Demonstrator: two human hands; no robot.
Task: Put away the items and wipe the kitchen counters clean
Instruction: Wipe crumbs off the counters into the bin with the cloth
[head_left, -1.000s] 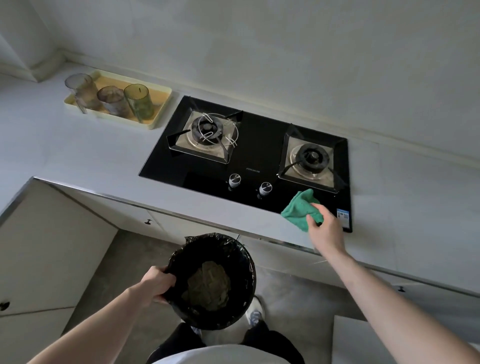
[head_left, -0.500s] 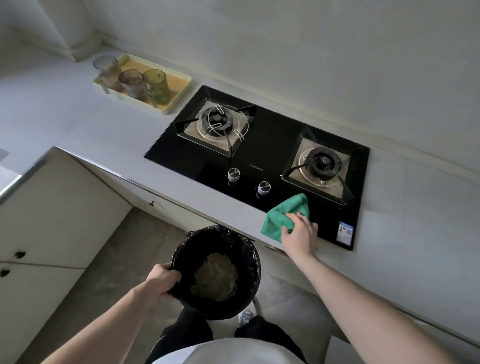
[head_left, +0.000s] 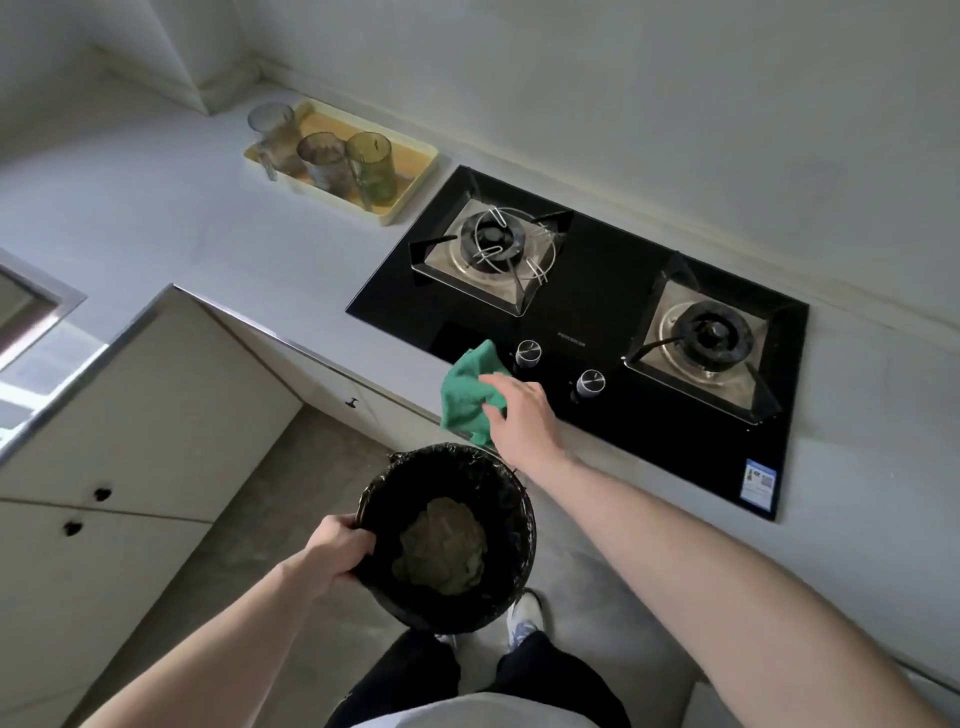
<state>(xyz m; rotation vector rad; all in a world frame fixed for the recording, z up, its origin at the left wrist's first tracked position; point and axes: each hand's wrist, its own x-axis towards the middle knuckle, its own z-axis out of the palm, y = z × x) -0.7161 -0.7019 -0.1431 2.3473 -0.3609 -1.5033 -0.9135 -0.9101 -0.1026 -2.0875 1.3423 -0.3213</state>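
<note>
Right hand (head_left: 519, 415), gripping green cloth (head_left: 470, 395), has swept leftward along hob (head_left: 613, 296) front edge; left hand (head_left: 340, 545) holds bin (head_left: 522, 525) below worktop (head_left: 218, 244), likely catching crumbs.

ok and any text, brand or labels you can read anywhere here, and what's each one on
Small white brand lettering on the black hob, between the two knobs: too blurred to read.
Blue and white sticker on the hob's front right corner: print too small to read.
Cups, yellow tray, green cloth and black-lined bin: no text visible.
Nothing in view can be quoted with confidence.
</note>
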